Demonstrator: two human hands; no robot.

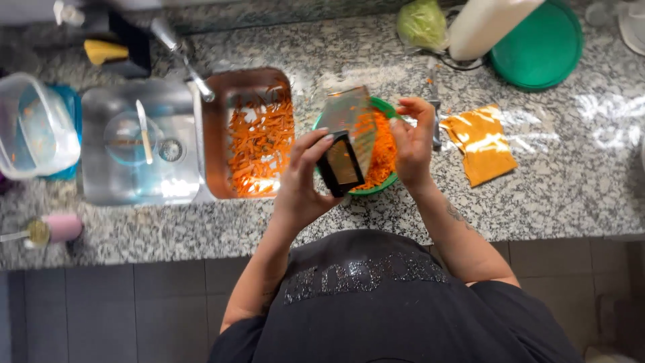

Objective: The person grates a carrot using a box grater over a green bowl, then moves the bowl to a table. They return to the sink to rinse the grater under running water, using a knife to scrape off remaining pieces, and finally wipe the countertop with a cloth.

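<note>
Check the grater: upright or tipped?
Tipped. The box grater leans over the green bowl of grated carrot, gripped at its black end by the left hand, right hand alongside.

A speckled grey granite table is being lit brightly from the right, with glare spreading over its polished top. A stainless steel sink basin is being set into it at the left. Below, grey tiled cabinet fronts are being left in shade.
</note>
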